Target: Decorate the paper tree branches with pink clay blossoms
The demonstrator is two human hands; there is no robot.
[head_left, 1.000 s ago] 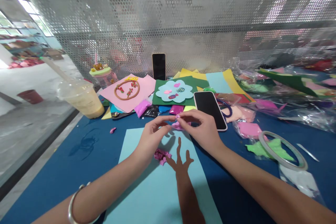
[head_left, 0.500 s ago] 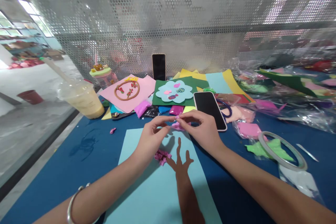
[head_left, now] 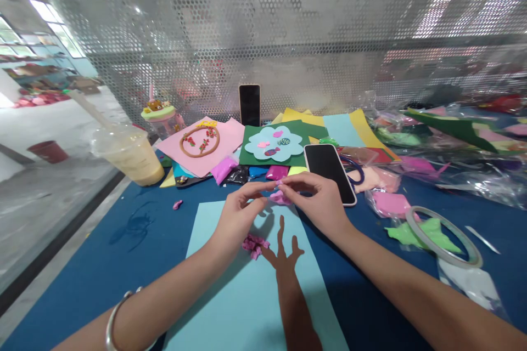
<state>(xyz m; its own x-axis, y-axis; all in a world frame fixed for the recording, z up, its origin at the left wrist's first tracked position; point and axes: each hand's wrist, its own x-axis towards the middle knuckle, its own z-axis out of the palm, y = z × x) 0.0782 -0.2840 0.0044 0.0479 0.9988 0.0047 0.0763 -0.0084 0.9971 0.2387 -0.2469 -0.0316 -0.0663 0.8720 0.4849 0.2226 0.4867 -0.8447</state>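
Above the top of a light blue sheet (head_left: 230, 290), my left hand (head_left: 242, 208) and my right hand (head_left: 319, 200) meet fingertip to fingertip at a small bit of pink clay (head_left: 279, 182). The right thumb and forefinger pinch it; the left forefinger touches it from the other side, the left thumb lying just below. A larger pink clay lump (head_left: 280, 197) shows behind and below the fingers. On the sheet is a brown tree shape (head_left: 288, 285) with bare branches. Crumpled pink clay pieces (head_left: 255, 245) cluster at its left branch, partly beside my left wrist.
A drink cup (head_left: 127, 156) stands at the left edge of the blue table. Behind lie a pink card (head_left: 193, 162), a green card (head_left: 251, 156), clay packets (head_left: 224, 169) and a phone (head_left: 329, 173). On the right are a tape roll (head_left: 473, 252), green clay (head_left: 436, 236) and plastic bags.
The hands stay nearly in place around the pink clay bit. My right fingers have shifted slightly, and the view has barely moved.
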